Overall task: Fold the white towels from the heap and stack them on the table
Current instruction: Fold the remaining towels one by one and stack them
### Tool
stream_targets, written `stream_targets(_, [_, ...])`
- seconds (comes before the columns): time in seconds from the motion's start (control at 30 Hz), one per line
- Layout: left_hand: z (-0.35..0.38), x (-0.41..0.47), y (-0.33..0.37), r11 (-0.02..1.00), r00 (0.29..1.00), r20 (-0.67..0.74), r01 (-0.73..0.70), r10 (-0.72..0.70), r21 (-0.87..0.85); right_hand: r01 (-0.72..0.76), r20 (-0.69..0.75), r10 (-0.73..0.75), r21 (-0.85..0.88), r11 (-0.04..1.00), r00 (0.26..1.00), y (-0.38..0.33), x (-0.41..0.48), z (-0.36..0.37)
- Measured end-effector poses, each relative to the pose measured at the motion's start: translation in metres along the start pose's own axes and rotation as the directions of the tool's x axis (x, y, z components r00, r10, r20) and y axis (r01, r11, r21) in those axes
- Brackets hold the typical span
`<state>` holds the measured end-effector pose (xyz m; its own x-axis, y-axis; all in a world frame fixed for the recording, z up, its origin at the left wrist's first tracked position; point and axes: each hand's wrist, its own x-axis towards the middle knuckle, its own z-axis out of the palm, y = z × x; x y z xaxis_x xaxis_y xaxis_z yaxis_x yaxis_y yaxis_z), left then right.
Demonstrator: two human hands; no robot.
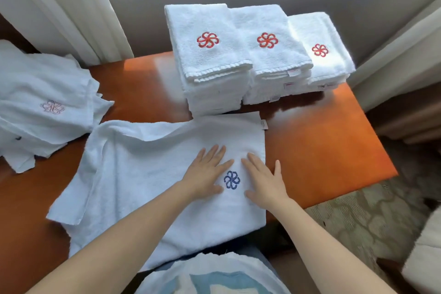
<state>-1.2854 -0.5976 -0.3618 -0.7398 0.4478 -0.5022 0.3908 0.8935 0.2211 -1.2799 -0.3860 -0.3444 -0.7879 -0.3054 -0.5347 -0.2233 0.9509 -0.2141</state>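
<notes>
A white towel (148, 174) with a blue embroidered flower lies spread on the wooden table (322, 150), its left part rumpled. My left hand (205, 174) and my right hand (265, 181) press flat on it, fingers straight, one on each side of the flower. Three stacks of folded white towels with red flowers stand at the back: the tallest stack (210, 59), a middle stack (272, 55) and a lower stack (322, 52) on the right. The heap of unfolded towels (43, 107) lies at the left.
A white curtain (59, 2) hangs behind the heap and a grey wall runs behind the stacks. The table's right edge drops to patterned carpet (358, 217). A pale cushion or seat corner (427, 258) shows at lower right.
</notes>
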Motion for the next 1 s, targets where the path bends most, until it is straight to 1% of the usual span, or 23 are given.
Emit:
stream_targets(0.13, [-0.017, 0.024, 0.021, 0.995, 0.995, 0.035, -0.095, 0.094, 0.021, -0.13, 0.05, 0.129, 0.009, 0.992, 0.99, 0.033, -0.01, -0.01])
stream_targets(0.2, [-0.025, 0.034, 0.033, 0.993, 0.992, 0.058, -0.112, 0.111, 0.019, -0.163, 0.092, 0.165, -0.027, 0.986, 0.982, 0.051, -0.013, -0.017])
stream_targets(0.3, [-0.034, 0.048, 0.046, 0.994, 0.991, 0.083, -0.108, 0.106, 0.023, -0.175, 0.116, 0.182, -0.069, 0.982, 0.976, 0.069, -0.009, -0.027])
stream_targets(0.47, [-0.048, 0.08, 0.064, 0.997, 0.993, 0.085, -0.079, 0.077, 0.02, -0.173, 0.124, 0.184, -0.094, 0.98, 0.975, 0.102, 0.009, -0.045])
stream_targets(0.57, [-0.06, 0.106, 0.08, 0.999, 0.997, 0.073, -0.036, 0.035, 0.0, -0.142, 0.136, 0.16, -0.131, 0.981, 0.978, 0.133, 0.024, -0.067])
stream_targets(0.63, [-0.069, 0.123, 0.092, 0.999, 0.997, 0.071, 0.001, 0.003, -0.054, -0.113, 0.159, 0.137, -0.151, 0.982, 0.978, 0.153, 0.033, -0.082])
stream_targets(0.7, [-0.082, 0.136, 0.101, 0.986, 0.999, 0.045, 0.038, -0.031, -0.163, -0.091, 0.169, 0.118, -0.156, 0.984, 0.979, 0.171, 0.043, -0.098])
stream_targets(0.73, [-0.087, 0.141, 0.103, 0.966, 0.998, -0.002, 0.065, -0.067, -0.251, -0.079, 0.158, 0.103, -0.15, 0.986, 0.982, 0.178, 0.049, -0.106])
stream_targets(0.77, [-0.092, 0.144, 0.104, 0.931, 0.988, -0.07, 0.104, -0.137, -0.349, -0.066, 0.133, 0.084, -0.133, 0.989, 0.987, 0.182, 0.055, -0.114])
stream_targets(0.8, [-0.097, 0.146, 0.104, 0.886, 0.958, -0.15, 0.155, -0.242, -0.437, -0.055, 0.098, 0.066, -0.113, 0.992, 0.993, 0.184, 0.061, -0.121])
stream_targets(0.83, [-0.101, 0.147, 0.105, 0.836, 0.9, -0.231, 0.214, -0.37, -0.506, -0.044, 0.056, 0.051, -0.106, 0.993, 0.997, 0.183, 0.066, -0.126])
stream_targets(0.87, [-0.105, 0.148, 0.106, 0.782, 0.815, -0.296, 0.274, -0.498, -0.56, -0.032, 0.016, 0.034, -0.12, 0.992, 0.999, 0.182, 0.07, -0.13])
stream_targets(0.9, [-0.108, 0.149, 0.106, 0.722, 0.723, -0.332, 0.326, -0.606, -0.61, -0.02, -0.016, 0.018, -0.145, 0.989, 1.0, 0.18, 0.073, -0.132])
stream_targets(0.93, [-0.11, 0.15, 0.106, 0.662, 0.641, -0.339, 0.366, -0.688, -0.653, -0.012, -0.039, 0.006, -0.165, 0.986, 0.999, 0.178, 0.075, -0.133])
stream_targets(0.97, [-0.112, 0.151, 0.105, 0.619, 0.585, -0.333, 0.398, -0.74, -0.677, -0.01, -0.055, 0.001, -0.167, 0.986, 0.999, 0.177, 0.077, -0.132])
stream_targets(1.0, [-0.113, 0.152, 0.104, 0.6, 0.556, -0.327, 0.429, -0.765, -0.675, -0.013, -0.061, 0.004, -0.153, 0.988, 0.998, 0.177, 0.078, -0.131])
